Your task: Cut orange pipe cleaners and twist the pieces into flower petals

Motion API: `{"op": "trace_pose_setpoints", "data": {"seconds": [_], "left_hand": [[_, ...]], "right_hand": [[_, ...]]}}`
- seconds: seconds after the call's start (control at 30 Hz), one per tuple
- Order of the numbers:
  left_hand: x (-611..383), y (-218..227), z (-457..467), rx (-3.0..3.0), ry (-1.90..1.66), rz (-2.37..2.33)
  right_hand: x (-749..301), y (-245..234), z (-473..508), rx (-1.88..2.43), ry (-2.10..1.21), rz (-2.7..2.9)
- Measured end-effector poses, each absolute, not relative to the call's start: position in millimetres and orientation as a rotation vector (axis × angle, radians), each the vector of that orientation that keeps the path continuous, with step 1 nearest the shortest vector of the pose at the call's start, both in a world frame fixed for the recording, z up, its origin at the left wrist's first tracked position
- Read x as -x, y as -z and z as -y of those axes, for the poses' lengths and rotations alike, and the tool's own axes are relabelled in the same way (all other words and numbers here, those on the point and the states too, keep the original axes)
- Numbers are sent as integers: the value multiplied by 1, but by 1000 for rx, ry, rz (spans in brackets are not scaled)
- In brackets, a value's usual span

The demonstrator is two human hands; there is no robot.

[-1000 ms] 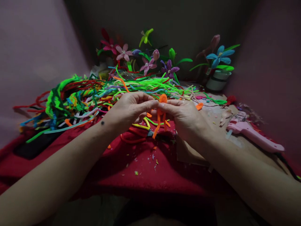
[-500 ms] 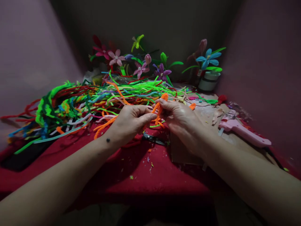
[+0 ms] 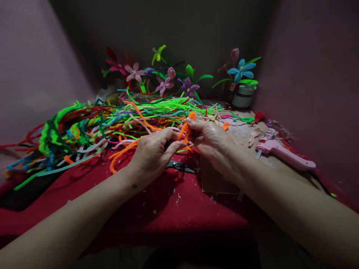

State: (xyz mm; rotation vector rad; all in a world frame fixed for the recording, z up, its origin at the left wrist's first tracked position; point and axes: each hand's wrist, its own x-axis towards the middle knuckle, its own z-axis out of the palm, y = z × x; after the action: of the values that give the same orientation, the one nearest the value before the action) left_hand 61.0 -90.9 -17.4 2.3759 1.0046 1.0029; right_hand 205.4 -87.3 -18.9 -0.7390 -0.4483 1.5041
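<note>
Between my two hands is a bent orange pipe cleaner (image 3: 184, 131), folded into a narrow loop at its top. My right hand (image 3: 211, 138) pinches it near the upper loop with thumb and fingers. From the other side, my left hand (image 3: 155, 151) is closed on its lower part, and the fingertips partly hide the ends. Just below the hands, dark-handled scissors (image 3: 182, 166) lie on the red cloth (image 3: 168, 213). Behind them spreads a heap of many-coloured pipe cleaners (image 3: 157, 110).
A pink glue gun (image 3: 286, 151) rests at the right on cardboard (image 3: 217, 179). Pipe-cleaner flowers (image 3: 189, 87) stand along the back, with a lidded jar (image 3: 244, 96) at back right. A black flat object (image 3: 25, 192) lies at left. Small scraps dot the cloth.
My left hand has turned slightly at the wrist and its thumb has shifted along the orange pipe cleaner. The right hand keeps its pinch. The whole view has shifted a little.
</note>
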Motion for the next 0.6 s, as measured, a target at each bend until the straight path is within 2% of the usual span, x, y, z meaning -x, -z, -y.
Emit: {"op": "trace_pose_setpoints", "data": {"seconds": [0.27, 0.43, 0.6], "left_hand": [[-72, 24, 87, -1837, -733, -905], [-82, 31, 86, -1766, -905, -873], [-80, 37, 84, -2002, -1076, -941]], "right_hand": [[-215, 16, 80, 699, -1338, 370], [-207, 20, 85, 714, -1444, 306], [-204, 23, 84, 716, -1485, 272]]}}
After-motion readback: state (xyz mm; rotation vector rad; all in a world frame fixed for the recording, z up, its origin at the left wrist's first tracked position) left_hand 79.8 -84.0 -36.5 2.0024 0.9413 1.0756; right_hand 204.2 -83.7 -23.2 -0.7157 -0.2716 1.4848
